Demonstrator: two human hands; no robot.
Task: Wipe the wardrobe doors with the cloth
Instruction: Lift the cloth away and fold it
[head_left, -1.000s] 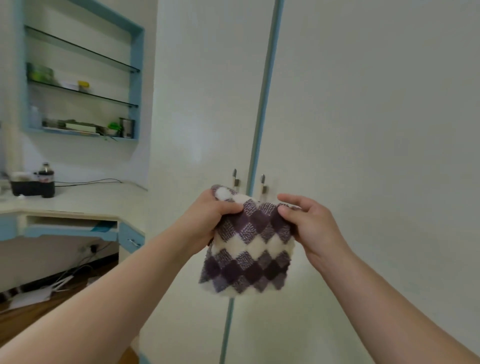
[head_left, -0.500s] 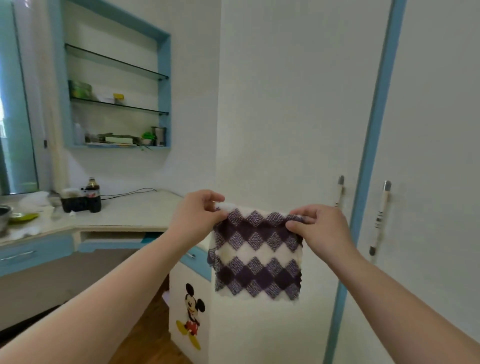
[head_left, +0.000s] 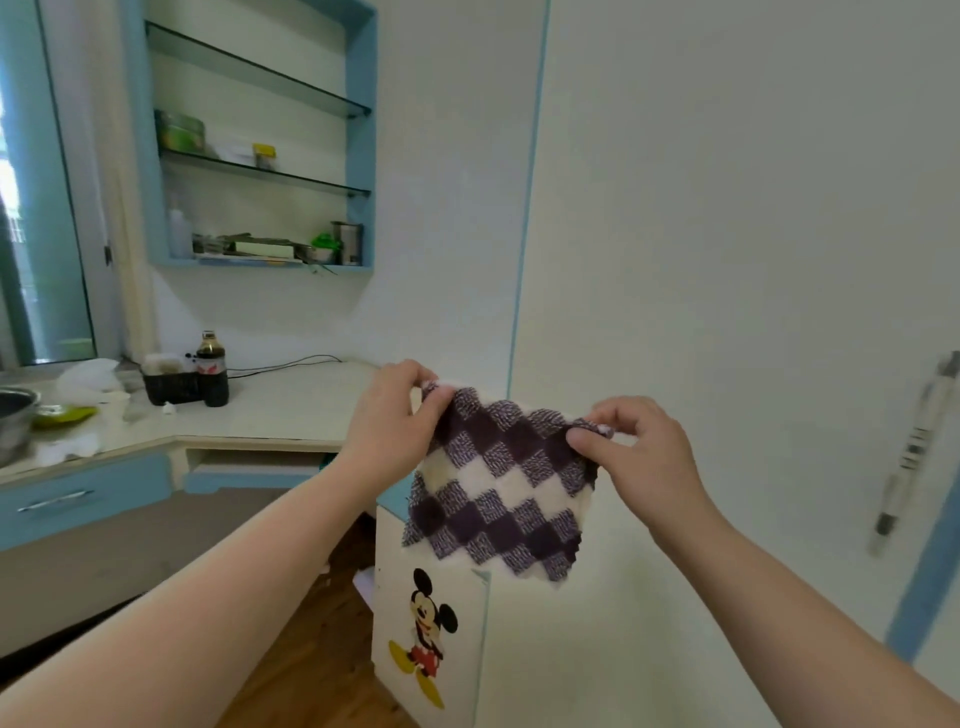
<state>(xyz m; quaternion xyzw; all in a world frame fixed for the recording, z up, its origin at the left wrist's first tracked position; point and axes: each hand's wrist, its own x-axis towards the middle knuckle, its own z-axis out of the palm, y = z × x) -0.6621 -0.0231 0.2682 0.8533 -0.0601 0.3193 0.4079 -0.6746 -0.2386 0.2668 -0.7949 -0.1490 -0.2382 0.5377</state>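
Note:
A purple-and-white checked cloth (head_left: 501, 478) hangs spread out in front of me. My left hand (head_left: 387, 441) pinches its top left corner and my right hand (head_left: 641, 457) pinches its top right corner. Behind the cloth stands the white wardrobe door (head_left: 727, 234), with blue trim down its left edge. A metal door handle (head_left: 914, 447) shows at the far right, blurred. The cloth is held away from the door, not touching it.
A white L-shaped desk (head_left: 291, 410) with blue drawers runs along the left, bearing a dark bottle (head_left: 212, 371), a black box and a metal bowl. Blue-framed glass shelves (head_left: 260, 171) hang above. A small white cabinet with a cartoon mouse sticker (head_left: 426, 629) stands below the cloth.
My view has swung left, so the wardrobe handles have slid to the right edge. Both hands have spread the cloth wider and still hold its top corners.

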